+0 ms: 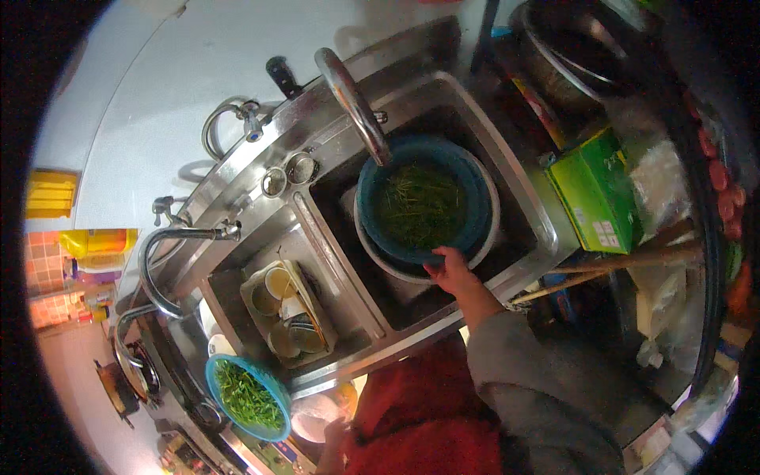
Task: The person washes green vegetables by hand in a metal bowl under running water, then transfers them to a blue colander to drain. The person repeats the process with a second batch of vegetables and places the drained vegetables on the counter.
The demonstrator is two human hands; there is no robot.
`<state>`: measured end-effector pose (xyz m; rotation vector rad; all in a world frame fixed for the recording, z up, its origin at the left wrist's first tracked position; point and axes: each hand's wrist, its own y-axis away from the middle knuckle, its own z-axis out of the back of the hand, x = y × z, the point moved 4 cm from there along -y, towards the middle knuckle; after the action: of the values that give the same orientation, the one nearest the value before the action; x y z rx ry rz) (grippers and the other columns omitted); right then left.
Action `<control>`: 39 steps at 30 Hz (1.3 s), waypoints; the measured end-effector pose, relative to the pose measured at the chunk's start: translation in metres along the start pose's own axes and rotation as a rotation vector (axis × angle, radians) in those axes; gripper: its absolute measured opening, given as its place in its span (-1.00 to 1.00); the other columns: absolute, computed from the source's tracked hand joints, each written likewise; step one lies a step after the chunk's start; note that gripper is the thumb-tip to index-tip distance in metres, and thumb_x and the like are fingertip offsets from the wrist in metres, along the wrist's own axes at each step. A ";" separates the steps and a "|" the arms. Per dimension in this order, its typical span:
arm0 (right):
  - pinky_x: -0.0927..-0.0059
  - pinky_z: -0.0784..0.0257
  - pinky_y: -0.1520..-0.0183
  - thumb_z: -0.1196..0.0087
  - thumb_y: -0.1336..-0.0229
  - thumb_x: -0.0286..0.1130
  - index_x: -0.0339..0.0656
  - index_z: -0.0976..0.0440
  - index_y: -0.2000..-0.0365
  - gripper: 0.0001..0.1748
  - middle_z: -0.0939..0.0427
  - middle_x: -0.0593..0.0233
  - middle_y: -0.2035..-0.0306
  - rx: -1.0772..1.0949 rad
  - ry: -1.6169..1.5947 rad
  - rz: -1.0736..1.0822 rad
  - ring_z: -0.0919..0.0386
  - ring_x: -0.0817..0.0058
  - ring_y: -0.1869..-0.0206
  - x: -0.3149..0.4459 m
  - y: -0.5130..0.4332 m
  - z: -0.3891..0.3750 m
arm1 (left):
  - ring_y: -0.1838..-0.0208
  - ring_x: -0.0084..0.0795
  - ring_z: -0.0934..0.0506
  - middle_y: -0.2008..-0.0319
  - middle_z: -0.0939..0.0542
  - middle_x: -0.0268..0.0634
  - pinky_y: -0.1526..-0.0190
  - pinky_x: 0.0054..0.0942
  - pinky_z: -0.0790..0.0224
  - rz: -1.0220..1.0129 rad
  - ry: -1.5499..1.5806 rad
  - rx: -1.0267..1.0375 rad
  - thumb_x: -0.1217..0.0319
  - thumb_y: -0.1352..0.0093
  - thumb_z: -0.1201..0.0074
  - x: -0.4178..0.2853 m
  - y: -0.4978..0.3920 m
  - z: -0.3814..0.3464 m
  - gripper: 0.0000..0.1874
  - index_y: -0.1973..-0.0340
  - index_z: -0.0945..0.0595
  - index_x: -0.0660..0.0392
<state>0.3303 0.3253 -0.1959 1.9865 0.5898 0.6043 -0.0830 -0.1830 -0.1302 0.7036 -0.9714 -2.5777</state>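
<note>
My right hand [452, 272] grips the near rim of a blue plastic basin [368, 234], thumb and fingers closed on the edge. Thin green vegetable stalks [421, 205] lie in dark water inside it. The basin sits in a larger pale-rimmed bowl [380, 268] in the right sink compartment, below a curved steel faucet [362, 113]. At the bottom, what looks like my left hand [335, 436] shows only partly, blurred, beside a pale rounded thing; its grasp cannot be made out. To its left stands a light-blue basket [287, 409] of cut green vegetables [249, 395].
The left sink compartment holds a rectangular tub [329, 350] with cups and bowls. Two strainer cups [288, 174] stand on the back ledge, below a black-handled knife [284, 77]. A curved faucet [151, 255] rises at left. Right of the sink are a green box [597, 196] and a large pot [564, 53].
</note>
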 end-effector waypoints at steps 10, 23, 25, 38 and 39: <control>0.01 -0.68 0.25 0.04 -0.16 -0.50 -0.22 -0.07 -0.28 -0.34 -0.41 -0.18 -0.06 -0.272 0.703 0.461 -0.55 -0.09 0.10 0.083 0.077 -0.013 | 0.14 -0.13 -0.63 0.12 -0.65 -0.06 0.15 -0.24 -0.55 0.282 1.098 -0.022 0.27 -0.42 0.01 -0.044 -0.028 -0.036 -0.59 -0.09 -0.52 0.26; -0.02 -0.55 0.13 -0.31 0.21 -0.59 0.04 0.25 -0.45 0.28 -0.14 0.03 -0.41 -0.375 1.780 1.370 -0.57 -0.14 0.05 0.103 0.162 -0.061 | 0.12 -0.12 -0.66 0.07 -0.60 -0.01 0.16 -0.25 -0.62 0.319 1.339 -0.043 0.59 -0.35 0.03 -0.063 -0.031 -0.031 -0.55 -0.17 -0.40 0.34; 0.01 -0.56 0.14 -0.34 0.27 -0.61 0.04 0.23 -0.45 0.31 -0.06 0.11 -0.45 -0.324 1.904 1.417 -0.57 -0.11 0.03 0.099 0.169 -0.059 | 0.17 -0.07 -0.67 0.11 -0.60 -0.01 0.20 -0.21 -0.60 0.642 1.530 -0.060 0.44 -0.41 0.01 -0.052 -0.025 -0.040 -0.54 -0.21 -0.36 0.29; 0.15 -0.32 -0.31 -0.35 0.32 -0.64 -0.10 0.10 -0.43 0.27 0.04 -0.08 -0.46 -0.220 1.908 1.781 -0.19 -0.11 -0.38 0.097 0.239 -0.062 | 0.08 0.13 -0.63 -0.13 -0.47 0.12 0.11 -0.11 -0.58 0.460 1.409 0.063 0.33 -0.50 0.22 -0.016 -0.028 -0.032 -0.53 -0.28 -0.29 0.28; 0.15 -0.32 -0.31 -0.31 0.29 -0.66 -0.11 0.09 -0.42 0.23 0.04 -0.08 -0.46 -0.290 1.965 1.734 -0.20 -0.12 -0.37 0.097 0.238 -0.062 | 0.07 0.13 -0.63 -0.14 -0.47 0.11 0.10 -0.11 -0.57 0.521 1.400 0.057 0.32 -0.51 0.23 -0.015 -0.031 -0.030 -0.53 -0.28 -0.29 0.27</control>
<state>0.4033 0.3214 0.0585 0.4371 -0.4860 3.3323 -0.0574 -0.1702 -0.1656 1.6085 -0.5597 -1.0929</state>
